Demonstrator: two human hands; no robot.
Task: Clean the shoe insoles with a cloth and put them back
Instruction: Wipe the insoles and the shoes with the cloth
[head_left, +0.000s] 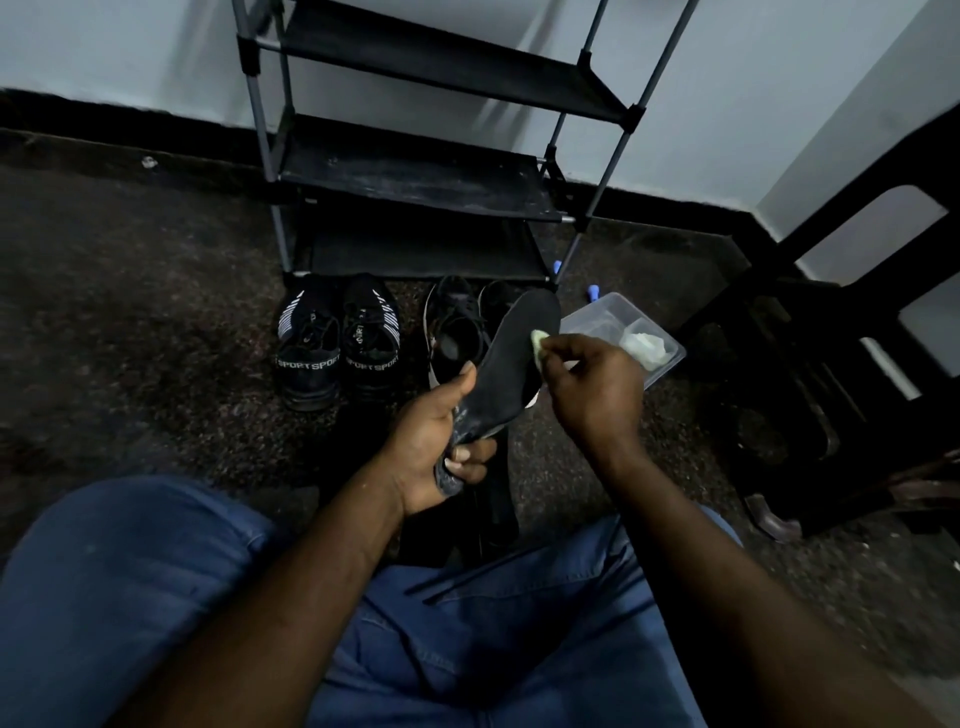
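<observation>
Insole (511, 358) held up mid-frame, toe towards one o'clock: it looks light, thin and floppy, best held firmly at the heel. Left hand (441, 441) grip wraps that heel at seven o'clock; right hand (592, 389) grip pinches the cloth (538, 345) against its toe edge.

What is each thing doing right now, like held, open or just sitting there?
Insole: out of the shoe, gripped at one end by the left hand.
Cloth: pinched by the right hand, touching the insole.
Plastic container: lidless, on the floor.
SPORT shoes: side by side on the floor.
</observation>
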